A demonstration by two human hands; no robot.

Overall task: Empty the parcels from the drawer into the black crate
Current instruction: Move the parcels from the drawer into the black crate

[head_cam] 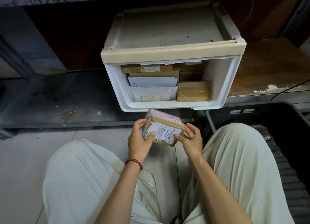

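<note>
Small taped parcel (pixel 165 125): our left hand (pixel 139 139) grips one end, our right hand (pixel 192 140) pinches the opposite corner. Stiff card, probably light; we favour edges.

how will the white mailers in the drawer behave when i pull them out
Probably floppy: the white mailers look thin and flat with wrinkled faces, so they may sag if lifted by one edge. Likely light for their size too. They sit close between a brown box and the drawer wall, so they might drag a little coming out.
</note>
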